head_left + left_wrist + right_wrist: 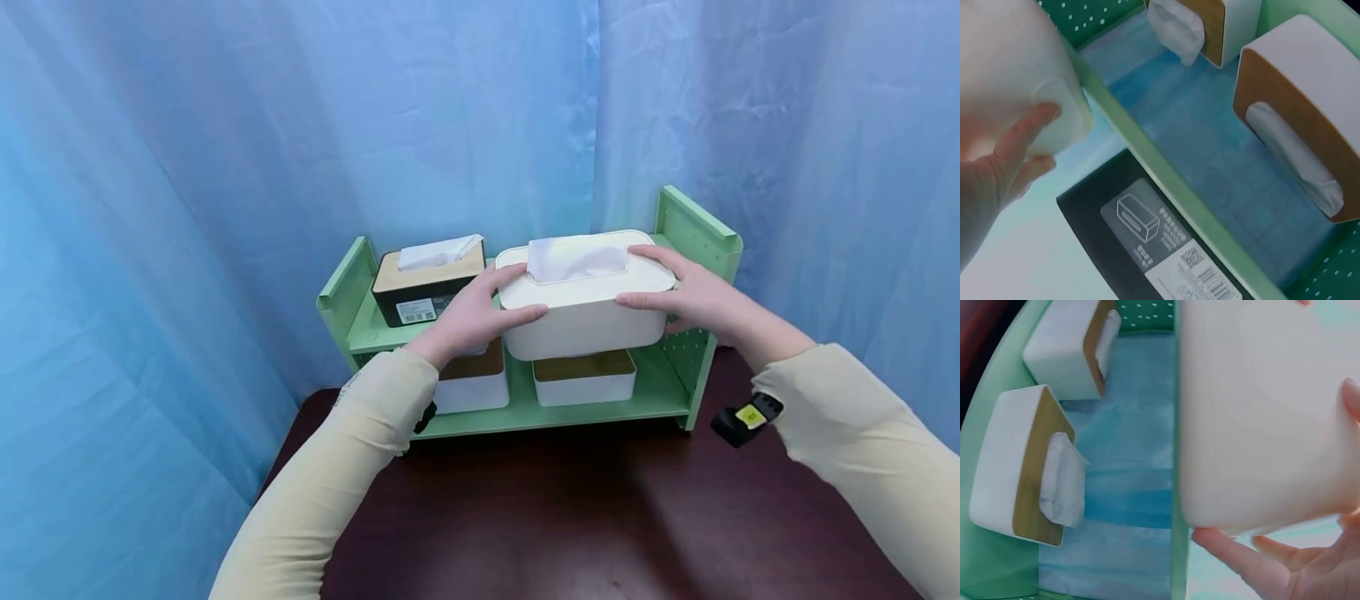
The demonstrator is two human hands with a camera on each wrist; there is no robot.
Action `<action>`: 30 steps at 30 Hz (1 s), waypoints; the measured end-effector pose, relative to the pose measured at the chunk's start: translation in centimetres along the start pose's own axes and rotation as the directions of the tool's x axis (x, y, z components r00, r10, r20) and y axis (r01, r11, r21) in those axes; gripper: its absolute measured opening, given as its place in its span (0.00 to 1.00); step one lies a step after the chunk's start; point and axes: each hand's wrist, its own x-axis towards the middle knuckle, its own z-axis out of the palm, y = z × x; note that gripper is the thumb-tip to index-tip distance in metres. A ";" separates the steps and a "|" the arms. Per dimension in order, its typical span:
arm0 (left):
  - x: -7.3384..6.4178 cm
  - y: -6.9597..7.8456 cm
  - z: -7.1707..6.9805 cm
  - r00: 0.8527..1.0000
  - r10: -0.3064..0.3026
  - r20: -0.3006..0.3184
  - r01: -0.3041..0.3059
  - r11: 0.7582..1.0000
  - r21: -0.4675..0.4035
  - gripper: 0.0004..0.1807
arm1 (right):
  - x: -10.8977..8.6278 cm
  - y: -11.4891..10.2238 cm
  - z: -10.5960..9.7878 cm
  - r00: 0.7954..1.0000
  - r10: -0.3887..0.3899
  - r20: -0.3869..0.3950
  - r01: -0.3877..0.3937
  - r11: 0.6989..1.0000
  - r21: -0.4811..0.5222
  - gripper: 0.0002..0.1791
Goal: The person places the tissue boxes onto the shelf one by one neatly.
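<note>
A white tissue box point(585, 329) with rounded ends and a tissue point(576, 258) in its top slot is held between both hands, at the right part of the green shelf's upper level. My left hand point(480, 312) grips its left end, thumb on the front edge and fingers toward the back. Round the right end curls my right hand point(701, 296), with the thumb on the front top edge. In the right wrist view the box's smooth white side point(1260, 419) fills the upper right, and fingers of the right hand point(1310, 565) touch its lower edge.
A black tissue box point(386, 304) with a wooden lid stands left on the green shelf point(420, 429). Below are two white boxes with wooden tops, the left one point(472, 392) and the right one point(585, 390). The shelf stands on a dark table point(525, 517) before blue curtains point(450, 125).
</note>
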 end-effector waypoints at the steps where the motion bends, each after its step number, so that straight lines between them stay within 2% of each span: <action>1: 0.3 0.1 -0.2 1.000 -0.015 0.016 0.015 1.000 -0.009 0.40 | 0.3 -0.1 -0.3 1.000 0.012 0.020 -0.012 1.000 0.010 0.49; 4: 1.2 0.1 -0.6 0.996 -0.055 0.074 0.061 0.995 -0.084 0.40 | 1.1 -0.3 -1.0 0.997 0.044 0.069 -0.046 0.999 0.027 0.49; 8: 2.3 -0.2 -1.0 0.986 -0.098 0.136 0.126 0.969 -0.212 0.40 | 2.0 -0.6 -1.6 0.992 0.075 0.101 -0.080 0.996 0.038 0.50; 15: 3.3 -0.8 -1.1 0.979 -0.113 0.171 0.162 0.937 -0.309 0.39 | 3.4 -0.8 -1.7 0.985 0.101 0.141 -0.105 0.994 0.021 0.51; 19: 4.0 -0.8 -1.4 0.973 -0.132 0.187 0.191 0.920 -0.342 0.39 | 4.2 -1.1 -2.0 0.981 0.118 0.157 -0.126 0.991 0.043 0.51; 23: 4.7 -0.7 -1.7 0.972 -0.155 0.176 0.207 0.920 -0.333 0.39 | 4.9 -1.5 -2.3 0.976 0.132 0.171 -0.144 0.988 0.056 0.51; 30: 5.4 -0.5 -1.5 0.979 -0.184 0.087 0.202 0.924 -0.324 0.39 | 5.8 -1.8 -2.4 0.979 0.160 0.127 -0.169 0.983 0.067 0.51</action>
